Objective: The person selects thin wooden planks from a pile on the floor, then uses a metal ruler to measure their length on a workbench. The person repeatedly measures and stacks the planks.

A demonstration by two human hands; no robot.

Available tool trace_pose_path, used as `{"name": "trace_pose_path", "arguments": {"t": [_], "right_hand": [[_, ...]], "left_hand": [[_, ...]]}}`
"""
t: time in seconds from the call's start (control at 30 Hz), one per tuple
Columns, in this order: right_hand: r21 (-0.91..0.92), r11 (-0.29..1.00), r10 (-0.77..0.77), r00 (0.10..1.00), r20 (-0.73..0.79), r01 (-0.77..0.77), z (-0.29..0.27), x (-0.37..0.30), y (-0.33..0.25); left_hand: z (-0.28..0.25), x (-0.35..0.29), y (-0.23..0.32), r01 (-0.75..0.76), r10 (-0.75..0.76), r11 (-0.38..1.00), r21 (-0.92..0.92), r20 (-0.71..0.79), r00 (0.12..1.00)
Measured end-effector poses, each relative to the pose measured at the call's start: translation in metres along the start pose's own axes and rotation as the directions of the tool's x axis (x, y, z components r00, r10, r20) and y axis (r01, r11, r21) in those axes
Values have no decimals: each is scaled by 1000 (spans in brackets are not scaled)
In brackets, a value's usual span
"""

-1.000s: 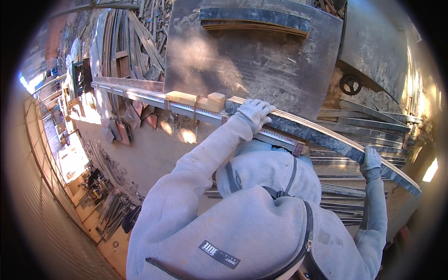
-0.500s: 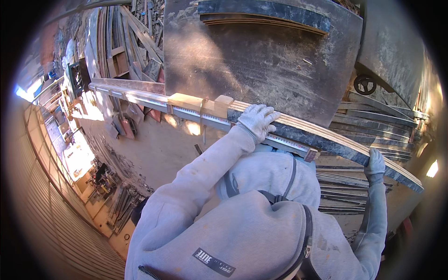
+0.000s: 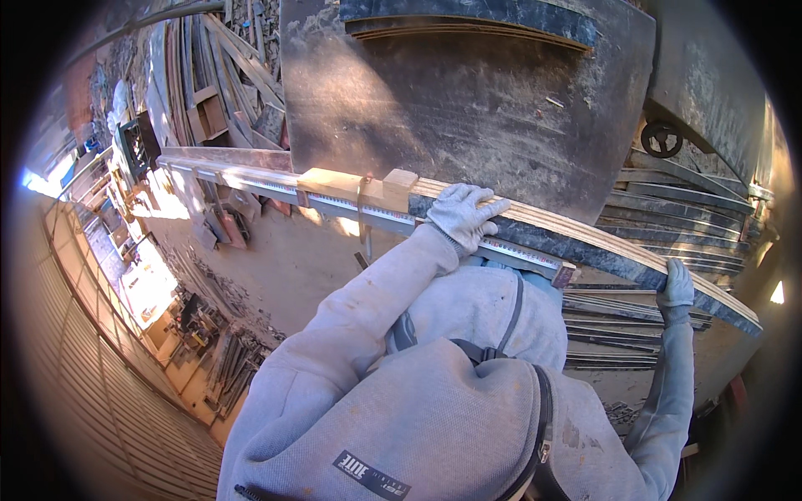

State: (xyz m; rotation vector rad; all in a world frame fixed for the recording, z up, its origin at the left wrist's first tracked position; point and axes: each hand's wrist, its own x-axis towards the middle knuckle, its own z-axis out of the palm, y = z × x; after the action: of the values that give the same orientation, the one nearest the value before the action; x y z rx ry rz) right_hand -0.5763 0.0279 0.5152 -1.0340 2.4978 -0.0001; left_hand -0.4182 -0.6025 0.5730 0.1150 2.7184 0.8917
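Note:
A stack of long, dark-faced plywood strips [image 3: 576,242] slants across in front of me, its pale layered edges on top. Gloved, my left hand [image 3: 465,217] lies over the stack near its left end, fingers bent across the top edge. Farther right, my right hand [image 3: 676,286] wraps round the stack from the near side. The strips' left end meets a small wooden block [image 3: 399,187] beside a longer pale wood piece [image 3: 330,184]. Both sit along a rail with a measuring scale [image 3: 522,254], which passes below my left hand. A metal clamp [image 3: 361,207] crosses the rail.
Behind the rail stands a dusty dark tabletop [image 3: 468,117] carrying another curved dark-faced stack [image 3: 476,18]. A handwheel [image 3: 661,139] is at right, above piled strips [image 3: 668,217]. Scrap boards [image 3: 180,83] lie far left. A corrugated wall [image 3: 109,367] rises at lower left.
The view has shifted slightly. My left hand's fingers have spread a little on the strips; my right hand keeps its hold. The stack stays against the block.

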Motion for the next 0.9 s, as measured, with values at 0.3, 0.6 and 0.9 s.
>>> {"name": "trace_pose_path", "arguments": {"t": [0.3,0.6,0.9], "right_hand": [[56,998,1,1000,8,-1,-6,1,-13],[56,998,6,1000,-13,-6,-15,7,-32],[41,998,53,999,-11,-52,-29,12,-35]], "left_hand": [[-9,5,7,118,-120,993,21,150,981],[-25,17,26,121,-161,979,164,256,953],[3,7,26,58,-107,938,342,125,986]]}}
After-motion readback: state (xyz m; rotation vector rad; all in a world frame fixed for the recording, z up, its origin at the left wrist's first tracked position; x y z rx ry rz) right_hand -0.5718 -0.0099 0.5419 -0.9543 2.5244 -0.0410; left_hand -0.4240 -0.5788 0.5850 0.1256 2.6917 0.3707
